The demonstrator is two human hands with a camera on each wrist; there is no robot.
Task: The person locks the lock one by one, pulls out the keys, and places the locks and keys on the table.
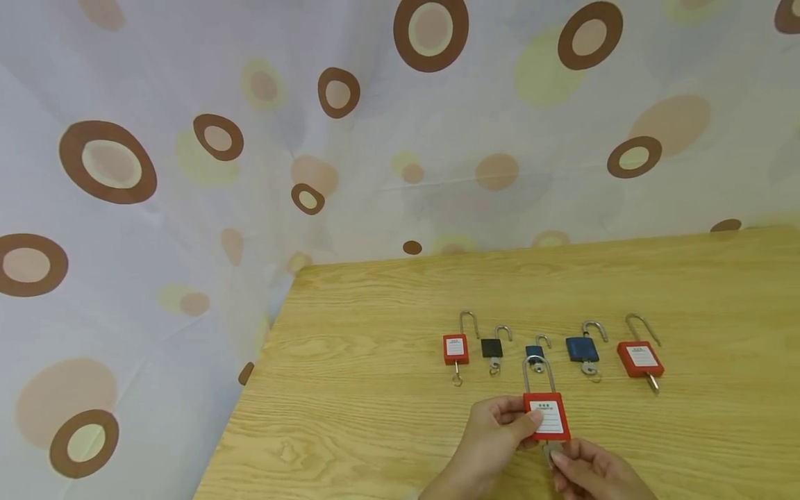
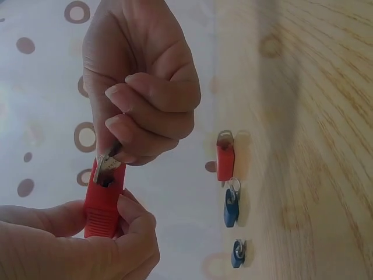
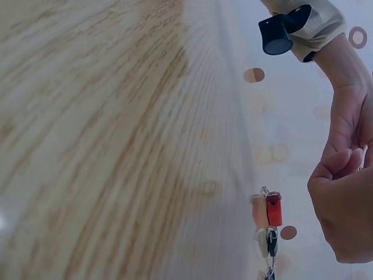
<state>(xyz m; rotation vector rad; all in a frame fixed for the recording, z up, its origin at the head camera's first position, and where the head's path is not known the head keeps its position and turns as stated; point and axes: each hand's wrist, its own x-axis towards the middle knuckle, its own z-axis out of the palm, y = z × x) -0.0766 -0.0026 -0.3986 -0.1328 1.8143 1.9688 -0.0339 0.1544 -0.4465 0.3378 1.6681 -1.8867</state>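
Observation:
A red padlock (image 1: 553, 420) with a white label is held up over the table by my left hand (image 1: 486, 437), thumb on its front. Both legs of its raised metal shackle (image 1: 539, 359) appear to meet the body. Below it, my right hand (image 1: 596, 472) pinches the silver key (image 1: 549, 455) between thumb and fingers. The left wrist view shows the key (image 2: 106, 168) at the padlock's underside (image 2: 105, 201); how deep it sits cannot be told. In the right wrist view the right hand (image 3: 344, 213) hides the padlock.
Behind the hands lie several padlocks with swung-open shackles and keys: a small red one (image 1: 455, 349), a black one (image 1: 492, 348), a small blue one (image 1: 534, 352), a larger blue one (image 1: 582, 349) and a red one (image 1: 640, 359). A patterned cloth (image 1: 362, 153) borders the wooden table (image 1: 350, 333).

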